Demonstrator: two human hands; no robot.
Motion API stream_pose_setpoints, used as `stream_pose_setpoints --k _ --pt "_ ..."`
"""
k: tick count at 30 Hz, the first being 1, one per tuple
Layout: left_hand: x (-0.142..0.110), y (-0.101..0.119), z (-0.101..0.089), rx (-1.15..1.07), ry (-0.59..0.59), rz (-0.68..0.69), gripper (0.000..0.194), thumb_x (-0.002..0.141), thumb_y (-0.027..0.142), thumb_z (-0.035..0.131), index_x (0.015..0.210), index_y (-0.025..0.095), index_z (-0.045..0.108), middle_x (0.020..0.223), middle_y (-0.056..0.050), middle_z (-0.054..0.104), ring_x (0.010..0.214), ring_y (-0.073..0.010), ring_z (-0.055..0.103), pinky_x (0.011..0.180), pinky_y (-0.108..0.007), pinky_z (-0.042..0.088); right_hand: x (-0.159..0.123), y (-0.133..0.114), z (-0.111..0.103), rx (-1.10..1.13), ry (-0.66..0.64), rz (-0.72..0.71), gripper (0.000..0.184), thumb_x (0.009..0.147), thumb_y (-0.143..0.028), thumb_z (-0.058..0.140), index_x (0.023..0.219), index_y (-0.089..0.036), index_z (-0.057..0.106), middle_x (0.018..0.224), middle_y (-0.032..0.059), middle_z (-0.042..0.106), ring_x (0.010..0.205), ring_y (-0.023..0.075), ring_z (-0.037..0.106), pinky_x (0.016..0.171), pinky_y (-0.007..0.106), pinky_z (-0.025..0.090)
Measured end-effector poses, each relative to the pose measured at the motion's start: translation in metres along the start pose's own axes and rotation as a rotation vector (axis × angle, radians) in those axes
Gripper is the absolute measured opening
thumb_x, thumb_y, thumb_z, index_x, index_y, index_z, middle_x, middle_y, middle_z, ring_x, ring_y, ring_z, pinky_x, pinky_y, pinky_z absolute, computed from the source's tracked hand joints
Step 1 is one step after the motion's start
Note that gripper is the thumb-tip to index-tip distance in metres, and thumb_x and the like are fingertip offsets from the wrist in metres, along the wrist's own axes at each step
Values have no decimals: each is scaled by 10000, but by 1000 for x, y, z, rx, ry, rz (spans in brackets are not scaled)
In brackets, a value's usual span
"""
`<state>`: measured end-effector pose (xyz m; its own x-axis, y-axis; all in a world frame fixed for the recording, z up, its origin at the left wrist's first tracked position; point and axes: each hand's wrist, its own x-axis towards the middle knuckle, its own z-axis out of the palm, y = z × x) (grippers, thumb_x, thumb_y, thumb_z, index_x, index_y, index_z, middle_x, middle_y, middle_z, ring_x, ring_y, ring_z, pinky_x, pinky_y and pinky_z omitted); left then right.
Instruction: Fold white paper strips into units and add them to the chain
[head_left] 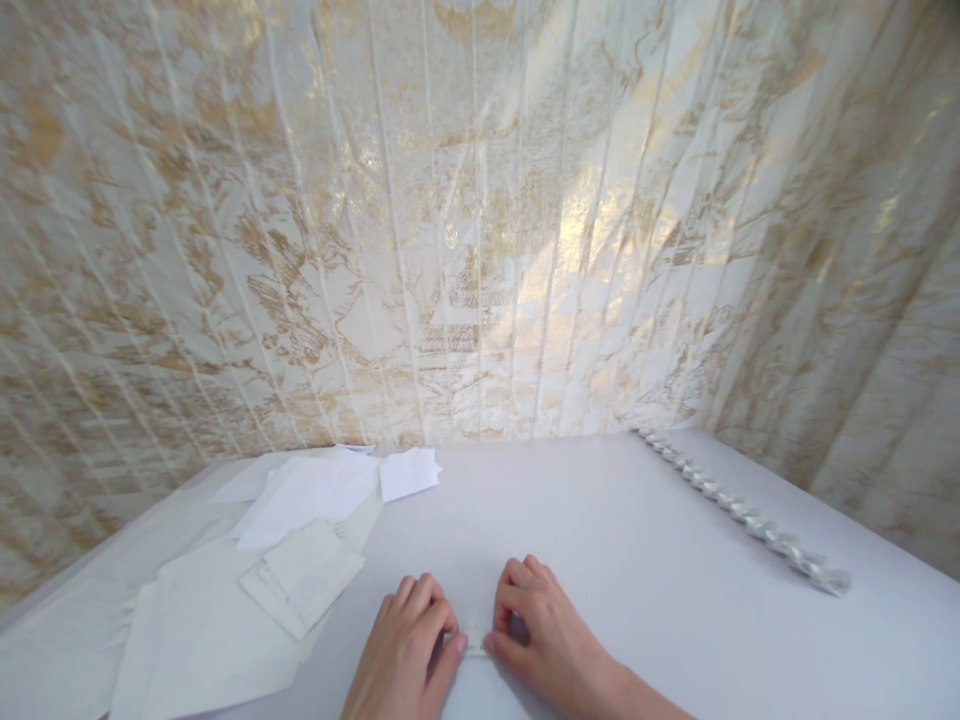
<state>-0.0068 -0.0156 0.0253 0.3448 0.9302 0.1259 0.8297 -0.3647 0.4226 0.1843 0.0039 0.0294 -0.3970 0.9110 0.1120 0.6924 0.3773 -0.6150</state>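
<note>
Gold-patterned curtain [480, 230] hangs at twelve o'clock beyond the white table [570, 510]. At six, my left hand [409, 640] and right hand [547, 625] pinch a paper strip [475, 642]; loose papers [210, 620] lie at eight, a braided silvery strand [750, 517] at four.

Two bare hands, one left hand [411, 640] and one right hand [546, 622], are pinching one narrow white strip [475, 642]. One smooth white tabletop [585, 520] is bearing one long silvery braided chain [750, 518], one small white paper stack [408, 474] and several flat white paper sheets [217, 625], whose overlaps are hiding the exact number.
</note>
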Motion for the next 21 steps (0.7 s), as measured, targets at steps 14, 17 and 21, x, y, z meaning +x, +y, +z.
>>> stream_pose_setpoints --k 14,17,21 --pt "1 -5 6 -39 85 -31 114 830 117 507 819 226 540 915 -18 609 910 -229 536 811 -385 388 -4 5 -3 -65 -63 -256 292 811 -29 641 1015 -235 668 1016 37 615 967 209 520 884 329 379" --pt "0 -7 5 -47 87 -18 155 824 91 490 817 238 539 926 -10 613 918 -224 537 814 -377 389 -3 4 -3 -192 -116 -443 287 928 -98 570 1066 -316 695 1029 30 641 935 202 532 855 338 370" --pt "0 -8 6 -24 59 -11 164 826 87 500 829 236 569 941 -11 616 924 -223 545 808 -368 394 -3 3 -6 -303 -125 -515 178 962 -199 577 993 -306 716 992 18 684 913 201 543 822 348 351"
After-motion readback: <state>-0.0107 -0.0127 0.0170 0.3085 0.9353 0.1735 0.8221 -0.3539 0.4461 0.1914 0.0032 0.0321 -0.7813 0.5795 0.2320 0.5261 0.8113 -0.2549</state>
